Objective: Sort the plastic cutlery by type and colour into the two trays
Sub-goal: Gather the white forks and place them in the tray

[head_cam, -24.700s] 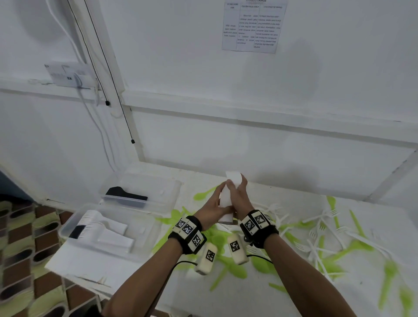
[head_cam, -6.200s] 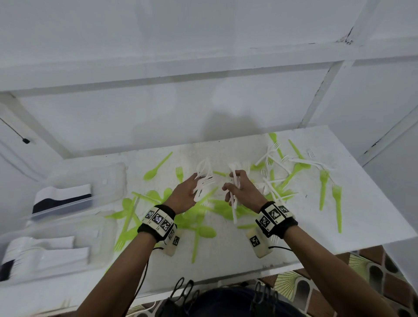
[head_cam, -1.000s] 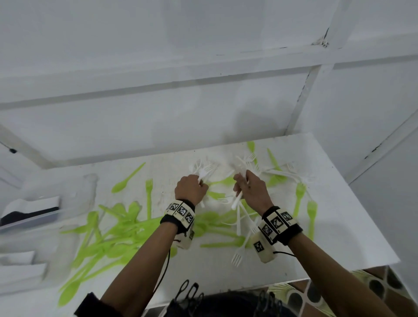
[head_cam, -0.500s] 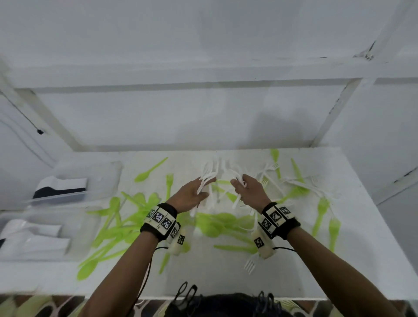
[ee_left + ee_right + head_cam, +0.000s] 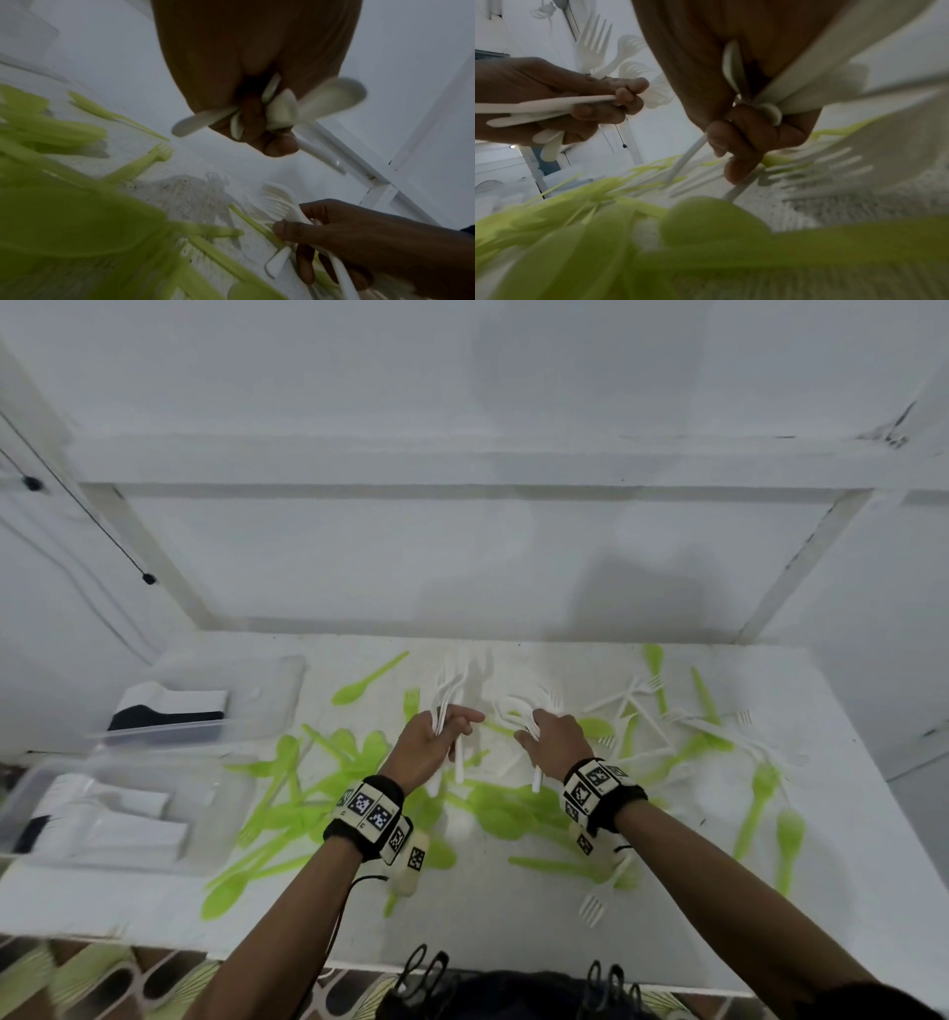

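My left hand point(image 5: 436, 742) grips a bunch of white plastic forks point(image 5: 449, 690), tines pointing away; the left wrist view shows its fingers point(image 5: 257, 121) curled round the handles. Close to its right, my right hand point(image 5: 552, 742) holds another bunch of white forks point(image 5: 513, 711), with the handles point(image 5: 754, 97) clamped in its curled fingers. Both hands hover above the white table point(image 5: 488, 927). Green spoons and forks point(image 5: 328, 762) lie scattered under and around them. More white forks point(image 5: 637, 695) lie mixed with green ones to the right.
Two clear trays stand at the table's left: the far tray point(image 5: 267, 670) holds a white and black stack, the near tray point(image 5: 226, 793) holds white stacks. A single white fork point(image 5: 598, 901) lies near the front edge. A white wall backs the table.
The head view has swung left, so the trays show more fully. Both hands keep their white forks and stay close together over the middle of the table.
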